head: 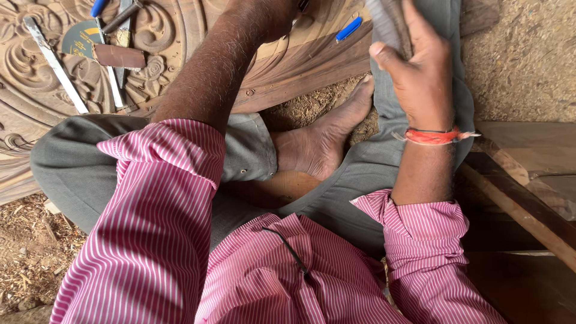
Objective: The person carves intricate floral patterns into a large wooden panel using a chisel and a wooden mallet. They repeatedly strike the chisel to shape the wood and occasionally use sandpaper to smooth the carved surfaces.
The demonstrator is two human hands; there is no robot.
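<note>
I see right hand fingers clenched round grey-brown wooden piece over knee. Left hand cropped on carved panel, grip untellable. Blue marker near.

blue pen, chisels, sawdust, wooden plank

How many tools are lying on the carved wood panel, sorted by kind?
Chisels with metal blades: 3, for example one
Blue-handled tools: 2, for example one
Round disc: 1
Brown block: 1
Total: 7
</note>
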